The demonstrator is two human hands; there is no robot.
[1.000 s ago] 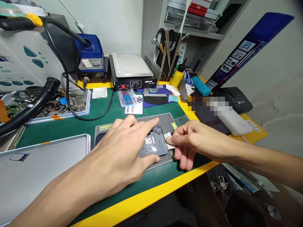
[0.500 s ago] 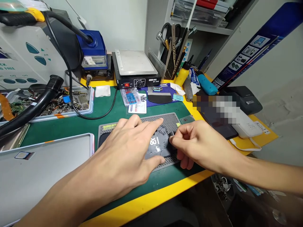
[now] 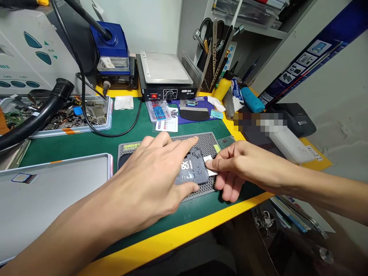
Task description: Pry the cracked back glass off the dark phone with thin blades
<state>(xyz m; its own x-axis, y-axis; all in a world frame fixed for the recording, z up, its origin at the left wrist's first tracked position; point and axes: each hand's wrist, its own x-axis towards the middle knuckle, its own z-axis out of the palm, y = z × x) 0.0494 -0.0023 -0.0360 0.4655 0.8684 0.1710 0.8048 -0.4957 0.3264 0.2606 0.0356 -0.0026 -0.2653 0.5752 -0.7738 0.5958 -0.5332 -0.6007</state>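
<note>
A dark phone [image 3: 197, 168], with a cracked-looking, glossy surface and white printing facing up, lies on a grey perforated mat [image 3: 207, 140]. Across it rests my left hand [image 3: 149, 174], fingers stretched over the far side and thumb along the near edge, bracing the phone; the hand covers its left half. At the phone's right end, my right hand [image 3: 230, 166] pinches a thin white card-like piece [image 3: 212, 171] between thumb and forefinger. The piece touches or nearly touches the phone's edge; whether it reaches under it I cannot tell.
Behind the mat stand a heating plate [image 3: 168, 69] and a holder of tweezers [image 3: 211, 76]. A tray of circuit boards [image 3: 109, 115] and a grey lid-like tray [image 3: 71, 184] lie at left, with a black hose [image 3: 40, 117] above. A yellow bottle [image 3: 222, 88] is at right.
The piece in my right hand now shows its white face, where before it looked dark and edge-on. My right hand has turned slightly. My left hand stays on the phone.
</note>
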